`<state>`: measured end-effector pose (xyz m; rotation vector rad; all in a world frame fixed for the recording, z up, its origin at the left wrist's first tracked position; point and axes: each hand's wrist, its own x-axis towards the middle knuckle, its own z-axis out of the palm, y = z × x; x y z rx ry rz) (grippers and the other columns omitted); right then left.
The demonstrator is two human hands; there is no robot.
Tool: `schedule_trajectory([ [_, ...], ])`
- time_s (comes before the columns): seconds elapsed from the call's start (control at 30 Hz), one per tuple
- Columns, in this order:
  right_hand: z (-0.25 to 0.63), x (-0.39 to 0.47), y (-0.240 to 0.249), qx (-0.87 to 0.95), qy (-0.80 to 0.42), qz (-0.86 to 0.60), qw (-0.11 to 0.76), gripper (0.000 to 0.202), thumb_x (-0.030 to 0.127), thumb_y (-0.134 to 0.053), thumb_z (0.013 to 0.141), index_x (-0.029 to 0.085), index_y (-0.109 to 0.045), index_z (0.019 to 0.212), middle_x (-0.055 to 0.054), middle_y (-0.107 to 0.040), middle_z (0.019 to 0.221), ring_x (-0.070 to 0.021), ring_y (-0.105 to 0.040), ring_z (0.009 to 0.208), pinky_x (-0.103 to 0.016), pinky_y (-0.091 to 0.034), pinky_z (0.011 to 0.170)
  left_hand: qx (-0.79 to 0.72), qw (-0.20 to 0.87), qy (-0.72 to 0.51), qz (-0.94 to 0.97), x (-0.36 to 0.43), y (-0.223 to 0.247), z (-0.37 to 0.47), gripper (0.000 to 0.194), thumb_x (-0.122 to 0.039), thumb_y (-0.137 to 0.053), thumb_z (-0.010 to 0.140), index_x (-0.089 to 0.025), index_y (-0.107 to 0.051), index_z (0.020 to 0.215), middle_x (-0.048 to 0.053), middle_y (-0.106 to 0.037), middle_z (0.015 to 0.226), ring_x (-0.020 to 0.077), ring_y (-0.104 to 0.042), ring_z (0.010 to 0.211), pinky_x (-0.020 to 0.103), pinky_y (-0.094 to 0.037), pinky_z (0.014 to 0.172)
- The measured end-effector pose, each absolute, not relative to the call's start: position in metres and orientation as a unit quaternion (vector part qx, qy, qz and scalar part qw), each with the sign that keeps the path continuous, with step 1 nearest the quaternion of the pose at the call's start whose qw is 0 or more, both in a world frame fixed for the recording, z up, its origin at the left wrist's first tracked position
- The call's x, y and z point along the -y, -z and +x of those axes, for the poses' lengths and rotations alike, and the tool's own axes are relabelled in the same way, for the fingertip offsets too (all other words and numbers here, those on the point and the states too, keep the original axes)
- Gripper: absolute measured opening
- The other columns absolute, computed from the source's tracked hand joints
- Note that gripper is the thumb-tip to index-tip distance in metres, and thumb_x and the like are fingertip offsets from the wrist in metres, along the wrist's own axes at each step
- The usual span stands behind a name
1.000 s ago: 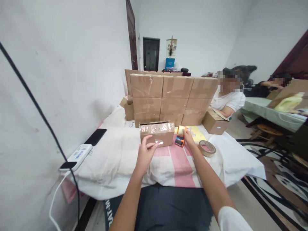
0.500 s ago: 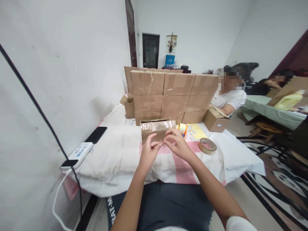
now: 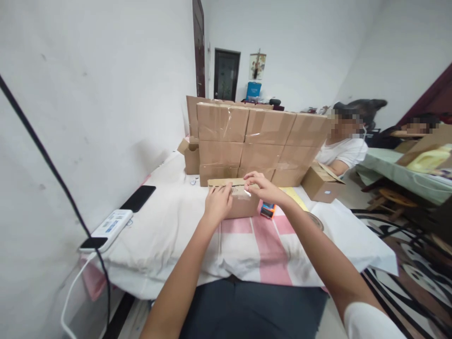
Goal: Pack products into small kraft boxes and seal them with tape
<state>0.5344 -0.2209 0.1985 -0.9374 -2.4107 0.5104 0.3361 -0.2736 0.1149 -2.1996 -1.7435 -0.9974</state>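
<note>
A small brown cardboard box (image 3: 242, 207) sits on the cloth-covered table, shiny tape along its upper part. My left hand (image 3: 219, 201) lies on the box's top at the left, fingers extended over it. Over the box's right part is my right hand (image 3: 260, 186), its fingers apart and bent, touching the top edge. An orange and blue tape dispenser (image 3: 267, 210) stands just right of the box. Partly hidden by my right forearm is a roll of tape (image 3: 315, 220).
Stacked taped boxes (image 3: 261, 141) rise behind the small box. An open box (image 3: 322, 182) stands at the right beside a person in white (image 3: 344, 153). A black phone (image 3: 138, 197) and a white power strip (image 3: 111, 228) lie left. Another person is far right.
My hands have moved apart and up onto the box, and their fingertips no longer meet in front of it. The view has shifted slightly.
</note>
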Motion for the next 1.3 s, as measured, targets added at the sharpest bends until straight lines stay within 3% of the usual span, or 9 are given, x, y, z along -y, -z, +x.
schedule_trajectory([
  [0.1,0.513,0.194,-0.187,0.885,-0.173,-0.379,0.209,0.015,0.03,-0.059,0.09,0.022,-0.07,0.084,-0.007,-0.058,0.13,-0.0293,-0.045,0.127,-0.056,-0.028,0.11,0.585,0.083,0.333,-0.735,0.279,-0.104,0.34,0.051,-0.035,-0.059,0.09,-0.019,-0.054,0.137,0.015,-0.064,0.134,0.0328,-0.059,0.12,0.047,-0.038,0.105],
  [0.3,0.486,0.16,-0.158,0.888,-0.11,-0.419,0.154,0.014,0.033,-0.065,0.085,0.02,-0.071,0.085,-0.008,-0.057,0.134,-0.0309,-0.042,0.129,-0.053,-0.027,0.109,0.606,0.083,0.342,-0.714,0.279,-0.098,0.343,0.068,-0.031,-0.063,0.085,-0.017,-0.042,0.148,0.016,-0.068,0.124,0.0338,-0.057,0.119,0.047,-0.035,0.105],
  [0.57,0.482,0.156,-0.148,0.874,-0.104,-0.451,0.152,0.014,0.034,-0.061,0.086,0.021,-0.064,0.091,-0.009,-0.06,0.125,-0.0277,-0.05,0.118,-0.047,-0.031,0.103,0.587,0.09,0.347,-0.726,0.281,-0.091,0.346,0.046,-0.028,-0.058,0.087,-0.028,-0.061,0.133,0.005,-0.061,0.142,0.034,-0.052,0.125,0.052,-0.031,0.11],
  [0.7,0.484,0.152,-0.148,0.815,-0.078,-0.548,0.172,0.05,0.053,-0.074,0.073,0.019,-0.059,0.108,-0.015,-0.059,0.122,-0.0361,-0.05,0.119,-0.054,-0.034,0.103,0.587,0.087,0.354,-0.723,0.281,-0.09,0.345,0.043,-0.029,-0.058,0.088,-0.028,-0.063,0.131,0.004,-0.06,0.143,0.0345,-0.05,0.129,0.053,-0.03,0.109],
  [0.8,0.496,0.146,-0.147,0.783,-0.165,-0.567,0.197,0.063,0.056,-0.079,0.067,0.014,-0.061,0.11,-0.021,-0.059,0.125,-0.0407,-0.051,0.122,-0.056,-0.038,0.103,0.579,0.084,0.358,-0.728,0.281,-0.09,0.346,0.043,-0.028,-0.058,0.088,-0.028,-0.063,0.13,0.005,-0.065,0.137,0.0327,-0.053,0.127,0.052,-0.032,0.109],
  [1.0,0.56,0.159,-0.131,0.808,-0.318,-0.431,0.247,0.096,0.05,-0.079,0.071,0.019,-0.036,0.151,-0.014,-0.042,0.153,-0.0237,-0.049,0.135,-0.035,-0.043,0.109,0.551,0.104,0.347,-0.752,0.282,-0.089,0.338,0.042,-0.029,-0.054,0.092,-0.03,-0.061,0.134,0.005,-0.064,0.138,0.0281,-0.056,0.129,0.047,-0.032,0.111],
  [1.1,0.586,0.185,-0.113,0.822,-0.35,-0.37,0.255,0.119,0.052,-0.087,0.06,0.025,-0.025,0.157,-0.013,-0.036,0.156,-0.0268,-0.046,0.137,-0.039,-0.042,0.111,0.517,0.097,0.322,-0.787,0.279,-0.09,0.316,0.042,-0.035,-0.056,0.093,-0.032,-0.06,0.135,0.004,-0.065,0.137,0.0277,-0.057,0.128,0.046,-0.036,0.109],
  [1.2,0.594,0.213,-0.093,0.838,-0.32,-0.334,0.289,0.124,0.051,-0.091,0.055,0.028,-0.024,0.157,-0.014,-0.033,0.152,-0.032,-0.037,0.142,-0.047,-0.033,0.117,0.463,0.067,0.292,-0.834,0.273,-0.094,0.294,0.04,-0.04,-0.057,0.093,-0.036,-0.062,0.133,0.001,-0.065,0.137,0.0265,-0.059,0.128,0.045,-0.038,0.108],
  [1.3,0.593,0.236,-0.082,0.837,-0.271,-0.336,0.335,0.114,0.051,-0.09,0.057,0.028,-0.032,0.152,-0.013,-0.037,0.139,-0.0313,-0.042,0.134,-0.047,-0.037,0.114,0.426,0.053,0.273,-0.861,0.272,-0.099,0.285,0.038,-0.041,-0.056,0.094,-0.038,-0.062,0.131,0.0,-0.066,0.135,0.0251,-0.06,0.127,0.046,-0.037,0.112],
])
